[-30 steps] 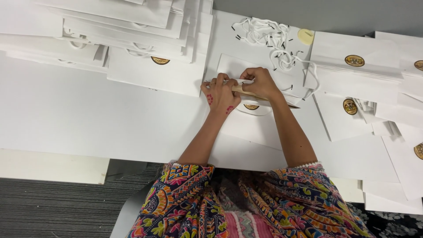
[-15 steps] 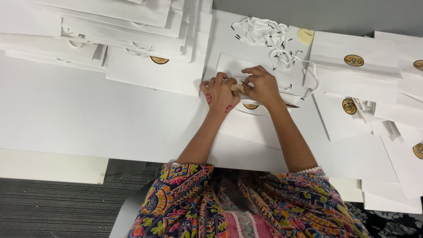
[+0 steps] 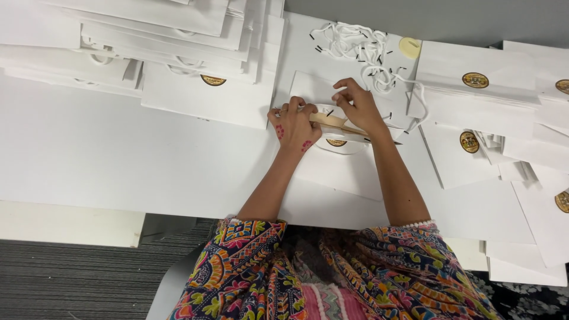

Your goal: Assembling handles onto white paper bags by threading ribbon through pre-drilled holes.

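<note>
White paper bag flat on the counter, open end away from the person. Tan strip lies across that end, long axis left to right. Left hand pinches its left end; right hand presses the right. Cord pile just beyond the bag. Fingertips partly hidden.

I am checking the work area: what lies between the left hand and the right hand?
In the head view, a tan strip on the white paper bag spans from the left hand to the right hand.
</note>
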